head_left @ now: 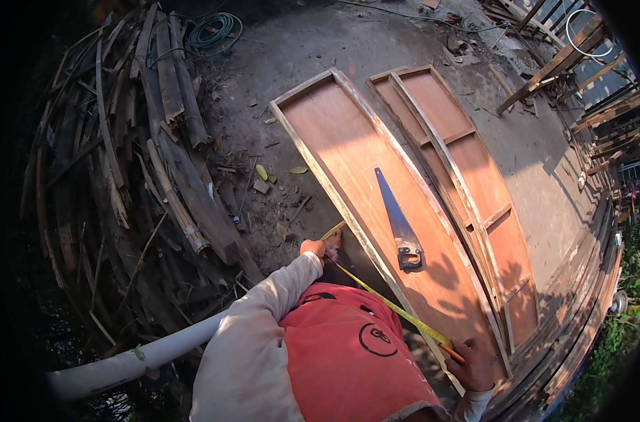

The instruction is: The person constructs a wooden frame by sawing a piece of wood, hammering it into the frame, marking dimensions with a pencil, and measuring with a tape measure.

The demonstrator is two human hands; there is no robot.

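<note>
A yellow tape measure blade [383, 300] runs slantwise between my two hands, along the near side of a wood-framed plywood panel [348, 148]. My left hand [318, 248] is closed on the blade near the middle of the panel's left edge; a short yellow strip sticks out beyond the fingers. At lower right, my right hand [472, 366] grips an orange pencil [451, 353] beside the other end of the blade, close to the panel's frame. The tape's case cannot be made out. On the panel lies a handsaw [399, 225] with a black handle, its tip pointing away.
A second framed panel [468, 162] with cross-pieces lies alongside on the right. Old planks [151, 141] are heaped at left, with a coiled green hose [211, 32] behind. A pale pipe [137, 360] crosses lower left. More boards [580, 316] line the right.
</note>
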